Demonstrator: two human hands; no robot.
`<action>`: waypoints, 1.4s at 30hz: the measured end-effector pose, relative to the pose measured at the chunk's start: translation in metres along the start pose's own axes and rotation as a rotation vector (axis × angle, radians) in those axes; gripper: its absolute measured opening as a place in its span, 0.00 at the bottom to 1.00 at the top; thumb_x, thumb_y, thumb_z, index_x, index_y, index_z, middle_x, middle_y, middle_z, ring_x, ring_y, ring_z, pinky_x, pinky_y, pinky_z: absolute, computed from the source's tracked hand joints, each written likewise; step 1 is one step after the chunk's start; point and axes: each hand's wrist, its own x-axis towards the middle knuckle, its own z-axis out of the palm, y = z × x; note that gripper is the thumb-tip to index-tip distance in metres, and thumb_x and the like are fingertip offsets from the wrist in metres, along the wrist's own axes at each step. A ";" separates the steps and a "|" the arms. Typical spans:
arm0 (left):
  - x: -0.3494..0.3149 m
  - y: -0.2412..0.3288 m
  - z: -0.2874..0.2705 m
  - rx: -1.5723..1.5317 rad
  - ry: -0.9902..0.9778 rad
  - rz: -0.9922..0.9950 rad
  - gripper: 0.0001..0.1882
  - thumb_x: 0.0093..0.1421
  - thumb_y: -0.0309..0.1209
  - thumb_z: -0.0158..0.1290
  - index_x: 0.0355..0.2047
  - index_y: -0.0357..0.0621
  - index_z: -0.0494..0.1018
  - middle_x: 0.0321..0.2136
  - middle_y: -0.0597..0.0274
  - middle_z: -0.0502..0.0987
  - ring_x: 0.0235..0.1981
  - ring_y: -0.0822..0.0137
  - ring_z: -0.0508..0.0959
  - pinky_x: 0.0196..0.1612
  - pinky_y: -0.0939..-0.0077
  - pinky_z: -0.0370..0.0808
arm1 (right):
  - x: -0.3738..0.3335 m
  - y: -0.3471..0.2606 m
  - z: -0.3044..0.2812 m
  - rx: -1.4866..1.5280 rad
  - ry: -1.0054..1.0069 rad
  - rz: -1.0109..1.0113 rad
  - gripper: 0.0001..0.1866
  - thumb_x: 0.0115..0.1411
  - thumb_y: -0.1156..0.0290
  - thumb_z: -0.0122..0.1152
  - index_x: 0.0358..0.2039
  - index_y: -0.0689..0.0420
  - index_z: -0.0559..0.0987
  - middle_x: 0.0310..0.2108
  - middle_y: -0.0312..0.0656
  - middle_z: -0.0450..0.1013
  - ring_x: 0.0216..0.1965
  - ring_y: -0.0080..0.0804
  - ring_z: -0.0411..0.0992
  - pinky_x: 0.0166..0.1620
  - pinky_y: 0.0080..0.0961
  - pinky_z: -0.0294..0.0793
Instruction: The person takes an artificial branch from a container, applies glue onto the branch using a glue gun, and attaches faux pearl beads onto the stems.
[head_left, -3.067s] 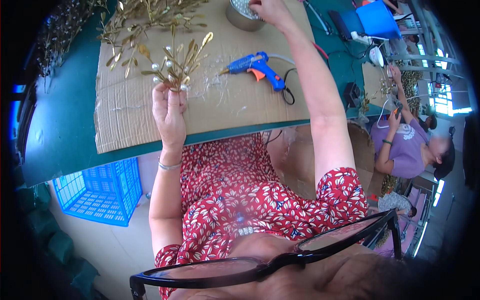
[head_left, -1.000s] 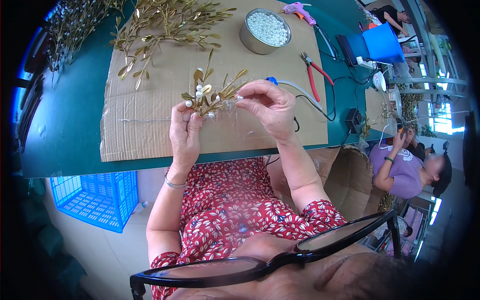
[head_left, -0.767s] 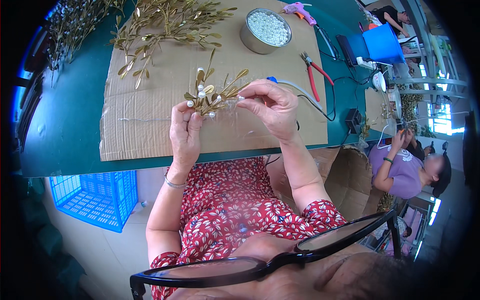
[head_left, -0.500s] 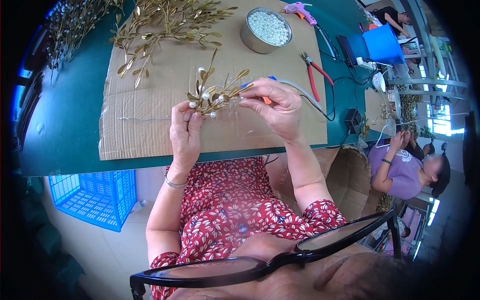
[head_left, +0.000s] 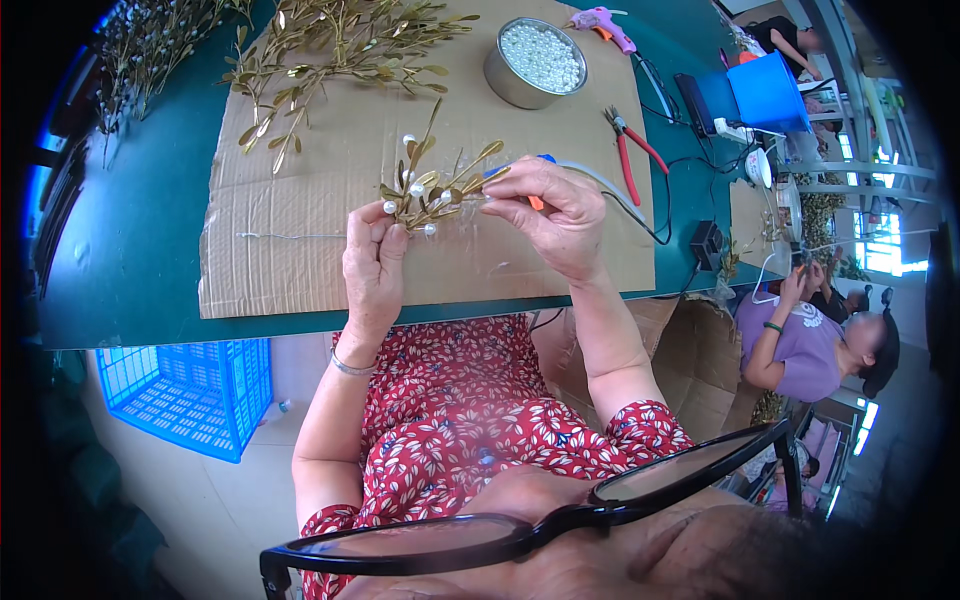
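Observation:
A gold-leaved sprig [head_left: 440,196] dotted with white pearl beads [head_left: 417,190] is held over the cardboard. My left hand [head_left: 374,262] is closed on its lower left end, thumb against the stem. My right hand [head_left: 556,212] is closed in a pinch at the sprig's right tips; whatever sits between those fingertips is too small to make out. Partly hidden behind the right hand is a tool with blue and orange parts [head_left: 537,203], its grey cord running off to the right. A thin pale strand [head_left: 290,236] lies on the cardboard left of my left hand.
A metal bowl of white pearl beads [head_left: 538,62], a pink glue gun [head_left: 606,26] and red-handled cutters [head_left: 628,160] lie beyond my hands. Gold branches [head_left: 330,60] spread across the cardboard sheet [head_left: 270,285]. Cords cross the right side. A blue crate [head_left: 190,390] stands below; a person in purple [head_left: 795,345] works at right.
The sprig and both hands hold almost the same pose, shifted very slightly to the right in the picture. Grip looks unchanged in each hand.

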 end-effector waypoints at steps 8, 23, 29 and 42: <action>0.000 0.000 0.000 0.010 0.004 0.009 0.11 0.65 0.23 0.40 0.47 0.37 0.59 0.35 0.64 0.72 0.32 0.80 0.66 0.38 0.86 0.65 | 0.000 0.000 -0.002 0.024 -0.043 0.046 0.08 0.45 0.81 0.67 0.28 0.64 0.78 0.27 0.41 0.75 0.27 0.27 0.73 0.30 0.18 0.71; 0.001 0.000 -0.001 0.023 0.008 -0.002 0.10 0.65 0.24 0.41 0.47 0.36 0.60 0.34 0.65 0.73 0.32 0.80 0.66 0.39 0.86 0.65 | -0.001 0.003 0.003 -0.035 -0.009 0.053 0.07 0.46 0.78 0.67 0.28 0.63 0.78 0.25 0.40 0.75 0.25 0.25 0.73 0.30 0.17 0.70; 0.002 -0.002 -0.002 -0.107 0.049 -0.042 0.10 0.66 0.24 0.40 0.47 0.37 0.60 0.35 0.66 0.72 0.32 0.81 0.65 0.38 0.87 0.64 | -0.007 0.007 0.011 0.331 0.123 0.270 0.06 0.49 0.82 0.64 0.29 0.63 0.78 0.25 0.38 0.75 0.26 0.22 0.72 0.32 0.15 0.72; 0.002 -0.003 -0.002 -0.118 0.031 -0.015 0.10 0.65 0.23 0.40 0.47 0.37 0.60 0.34 0.68 0.70 0.31 0.82 0.63 0.35 0.88 0.63 | -0.009 0.010 0.014 0.604 0.135 0.427 0.08 0.49 0.83 0.64 0.32 0.64 0.79 0.27 0.39 0.75 0.27 0.20 0.72 0.31 0.14 0.73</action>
